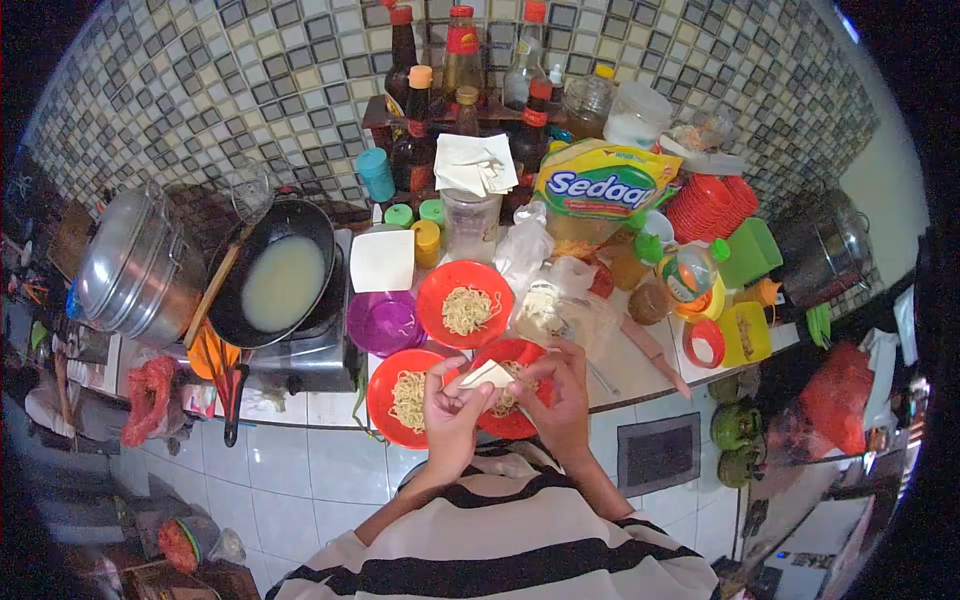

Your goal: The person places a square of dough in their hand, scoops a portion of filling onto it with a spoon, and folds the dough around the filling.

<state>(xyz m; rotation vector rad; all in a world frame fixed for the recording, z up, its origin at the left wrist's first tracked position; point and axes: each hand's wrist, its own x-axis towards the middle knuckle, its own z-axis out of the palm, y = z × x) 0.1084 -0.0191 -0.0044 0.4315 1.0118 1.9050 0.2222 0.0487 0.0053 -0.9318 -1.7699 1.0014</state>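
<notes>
In the head view my left hand (452,412) pinches a small folded wonton wrapper (486,375), pale and flat, between thumb and fingers. My right hand (562,402) is curled at the wrapper's right corner, its thumb and forefinger together there. Both hands are over the near edge of the counter, in front of a red bowl of noodles (512,430) they partly hide. Left of them sits another red bowl (378,398) with noodles, and a third red bowl (432,293) stands behind. A purple bowl (368,325) is beside that one. Square white wrappers (474,163) lie stacked on a clear jar.
A black wok (225,290) with pale liquid stands on the stove at left, a wooden spatula (217,288) across its rim. More white sheets (382,261) lie near the purple bowl. Plastic bags (545,305), a rolling pin (655,352) and sauce bottles (412,150) are to the right and back.
</notes>
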